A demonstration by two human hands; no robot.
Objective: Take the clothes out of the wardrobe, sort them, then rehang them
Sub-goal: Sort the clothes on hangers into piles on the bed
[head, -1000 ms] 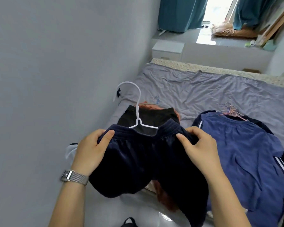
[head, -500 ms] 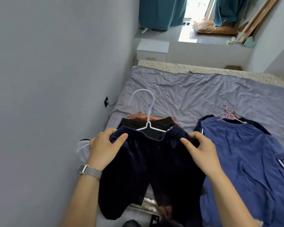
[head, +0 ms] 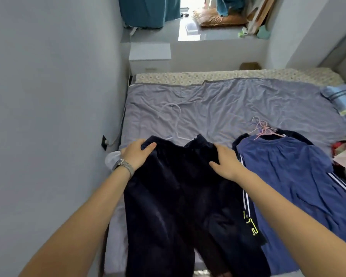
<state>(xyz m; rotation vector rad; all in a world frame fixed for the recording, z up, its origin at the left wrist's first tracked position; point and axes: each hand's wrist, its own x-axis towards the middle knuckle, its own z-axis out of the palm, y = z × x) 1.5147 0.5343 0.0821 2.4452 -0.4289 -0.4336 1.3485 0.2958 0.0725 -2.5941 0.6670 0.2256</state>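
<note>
Soft, even daylight from the window gap (head: 190, 15) between the teal curtains (head: 148, 11), blown out to white there. Glare on the sill (head: 188, 35) below. Faint shadows only. Dark trousers (head: 174, 196) nearly without detail. Slight motion blur on the white hanger (head: 173, 118). Wide-angle bending along walls and edges.

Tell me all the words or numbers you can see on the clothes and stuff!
Neon yellow-green print on the black garment with white stripes, beside the dark trousers: blocky characters, too blurred and creased to read for sure.
Nothing else bears readable words, numbers or labels.
</note>
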